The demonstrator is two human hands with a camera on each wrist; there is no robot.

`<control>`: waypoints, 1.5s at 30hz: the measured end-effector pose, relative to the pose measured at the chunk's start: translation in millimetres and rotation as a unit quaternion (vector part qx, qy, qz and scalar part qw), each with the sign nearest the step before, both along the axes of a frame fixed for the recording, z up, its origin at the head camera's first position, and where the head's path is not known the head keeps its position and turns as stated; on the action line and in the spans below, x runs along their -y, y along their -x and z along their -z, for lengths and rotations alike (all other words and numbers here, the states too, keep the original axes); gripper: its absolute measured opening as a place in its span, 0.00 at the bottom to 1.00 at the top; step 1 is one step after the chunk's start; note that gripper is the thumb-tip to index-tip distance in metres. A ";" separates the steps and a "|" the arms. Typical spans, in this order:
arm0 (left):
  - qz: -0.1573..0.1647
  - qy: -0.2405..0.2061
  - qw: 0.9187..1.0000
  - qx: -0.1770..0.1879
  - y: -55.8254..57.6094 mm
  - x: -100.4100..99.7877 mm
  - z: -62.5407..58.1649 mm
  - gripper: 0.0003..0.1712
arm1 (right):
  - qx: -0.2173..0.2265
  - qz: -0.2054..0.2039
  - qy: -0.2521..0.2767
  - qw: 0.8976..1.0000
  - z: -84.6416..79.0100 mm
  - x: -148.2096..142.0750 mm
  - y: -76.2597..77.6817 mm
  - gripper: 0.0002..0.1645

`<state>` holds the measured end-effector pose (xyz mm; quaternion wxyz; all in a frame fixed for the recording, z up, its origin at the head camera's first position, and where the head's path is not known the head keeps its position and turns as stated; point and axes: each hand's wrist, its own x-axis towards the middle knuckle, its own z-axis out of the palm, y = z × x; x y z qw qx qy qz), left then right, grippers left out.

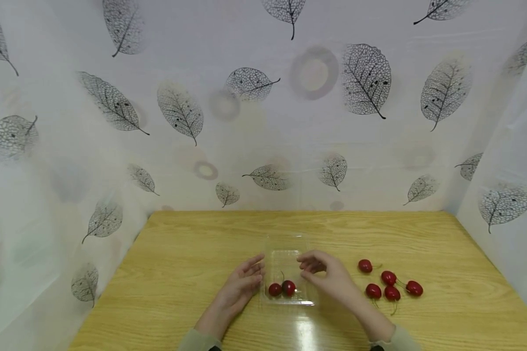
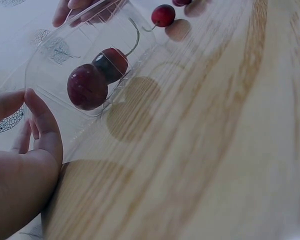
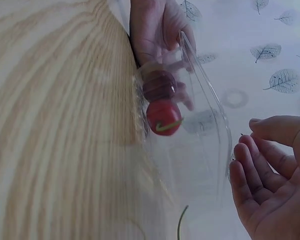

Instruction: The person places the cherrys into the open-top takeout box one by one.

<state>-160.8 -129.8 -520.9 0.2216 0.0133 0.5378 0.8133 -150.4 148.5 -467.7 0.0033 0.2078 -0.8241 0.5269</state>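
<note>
A clear plastic box [image 1: 285, 263] stands on the table between the two hands. Two dark red cherries [image 1: 282, 289] lie side by side in its near part, one with an upright stem. Along the box's left side is my left hand [image 1: 241, 287], fingers loosely extended; in the left wrist view its fingertips [image 2: 32, 97] meet the clear rim. My right hand [image 1: 329, 275] hovers by the right side, fingers slightly bent, with no held thing visible. In the right wrist view its fingertips [image 3: 242, 142] are close to the wall; whether they touch it, I cannot tell.
Several loose red cherries [image 1: 392, 293] with stems lie to the right of the right forearm. The wooden table [image 1: 193, 243] meets pale leaf-printed sheeting [image 1: 298, 146] at the back and both sides.
</note>
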 end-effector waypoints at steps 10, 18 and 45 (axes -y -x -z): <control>0.004 -0.002 1.000 0.000 0.3 -0.3 0.5 0.37 | 0.005 0.035 -0.003 0.999 -7.3 -22.7 1.1 0.15; 0.008 0.001 1.000 -0.005 -0.2 0.4 0.6 0.38 | -0.003 0.057 -0.016 0.998 -8.3 -40.9 -0.5 0.15; 0.009 -0.003 1.000 -0.011 -0.5 1.3 2.8 0.37 | 0.012 0.161 -0.051 0.986 -4.5 -106.2 -15.7 0.16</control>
